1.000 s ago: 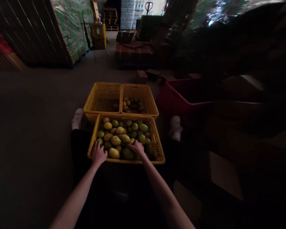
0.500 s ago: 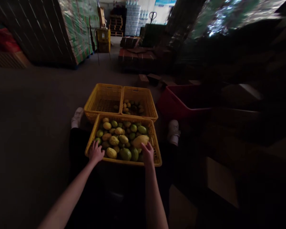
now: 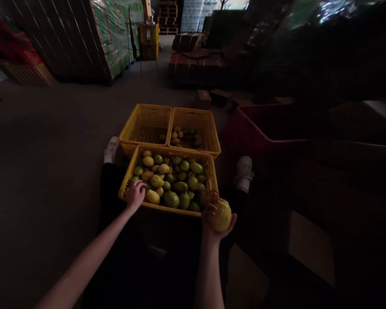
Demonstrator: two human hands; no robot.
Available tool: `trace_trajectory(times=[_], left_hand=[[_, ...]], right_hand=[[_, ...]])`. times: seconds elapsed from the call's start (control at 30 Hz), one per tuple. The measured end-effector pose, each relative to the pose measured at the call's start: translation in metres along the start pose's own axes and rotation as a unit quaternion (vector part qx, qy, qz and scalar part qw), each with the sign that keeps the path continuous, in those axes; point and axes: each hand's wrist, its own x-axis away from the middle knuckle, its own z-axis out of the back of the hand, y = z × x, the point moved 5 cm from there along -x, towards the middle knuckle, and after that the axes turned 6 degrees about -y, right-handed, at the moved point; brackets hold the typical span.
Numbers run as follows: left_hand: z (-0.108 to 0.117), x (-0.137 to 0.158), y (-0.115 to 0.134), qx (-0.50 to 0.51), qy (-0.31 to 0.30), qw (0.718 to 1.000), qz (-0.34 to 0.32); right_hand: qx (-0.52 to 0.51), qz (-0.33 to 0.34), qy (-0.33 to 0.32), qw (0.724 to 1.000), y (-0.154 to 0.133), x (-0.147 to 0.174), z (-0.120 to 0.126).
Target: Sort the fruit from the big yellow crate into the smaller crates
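My right hand (image 3: 218,219) is wrapped around a large, bumpy yellow fruit (image 3: 222,215), palm up, by the front right corner of the nearest yellow crate (image 3: 167,210). That crate holds many oval green and yellow fruits (image 3: 171,199), whose kind I cannot tell for sure. At its front left corner my left hand (image 3: 136,193) rests over the rim and the fruits, fingers loosely bent and apart, gripping nothing that I can see.
Behind stand two more yellow crates: the left one (image 3: 141,122) shows mostly bare floor, the right one (image 3: 196,120) has several fruits. A red tub (image 3: 251,128) is to the right. Cardboard pieces (image 3: 310,246) lie front right; wrapped stacks (image 3: 116,38) stand further back.
My right hand has lifted the large yellow fruit out of the near crate, moving right and turning palm up. My left hand stays at the front left corner. The view has tilted down slightly.
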Motion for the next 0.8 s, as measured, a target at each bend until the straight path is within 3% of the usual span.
trace_trajectory(times=[0.07, 0.17, 0.23, 0.43, 0.63, 0.8], left_hand=[[0.001, 0.002, 0.034, 0.073, -0.005, 0.994, -0.077], [-0.018, -0.002, 0.078, 0.124, -0.119, 0.974, -0.145], [-0.032, -0.01, 0.089, 0.117, -0.164, 0.97, -0.139], [-0.07, -0.051, 0.099, 0.088, -0.205, 0.969, -0.103], [-0.114, -0.072, 0.136, 0.118, -0.234, 0.962, -0.082], [-0.118, -0.067, 0.145, 0.182, -0.231, 0.954, -0.056]], right_hand=[[-0.029, -0.024, 0.004, 0.999, 0.008, -0.002, 0.0], [-0.08, -0.056, -0.001, 0.995, 0.015, -0.006, -0.003], [-0.101, -0.062, -0.007, 0.993, 0.014, -0.008, -0.003], [-0.065, -0.05, -0.002, 0.997, -0.006, -0.014, 0.019], [0.019, -0.117, -0.001, 0.993, -0.015, 0.0, 0.045], [0.014, -0.162, 0.032, 0.986, -0.008, 0.025, 0.061]])
